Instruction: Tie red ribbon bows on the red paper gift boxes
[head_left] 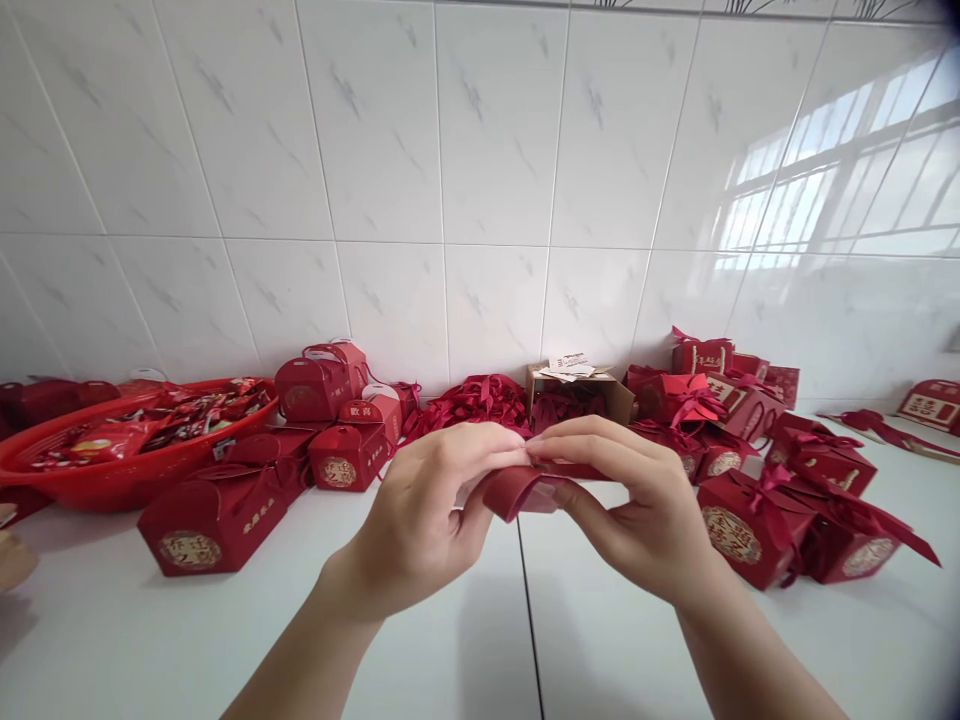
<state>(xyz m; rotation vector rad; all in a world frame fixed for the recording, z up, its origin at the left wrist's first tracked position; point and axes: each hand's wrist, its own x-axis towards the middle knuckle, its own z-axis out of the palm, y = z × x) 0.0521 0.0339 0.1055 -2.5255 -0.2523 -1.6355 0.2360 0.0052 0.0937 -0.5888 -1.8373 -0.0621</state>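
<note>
Raised above the middle of the white table, a red paper gift box is pinched between my two hands. Its curved red flap and a paler inner side face me, while the rest is hidden behind my fingers. My left hand is closed on its left side, thumb below and fingers over the top. On the right side my right hand grips it the same way, thumb tip against the lower edge. The fingertips of both hands nearly meet at the top.
A red basket of wrapped sweets stands at left beside several red gift boxes. Red ribbons and an open cardboard box lie by the tiled wall. Ribbon-tied red boxes are piled at right. A dark seam crosses the table.
</note>
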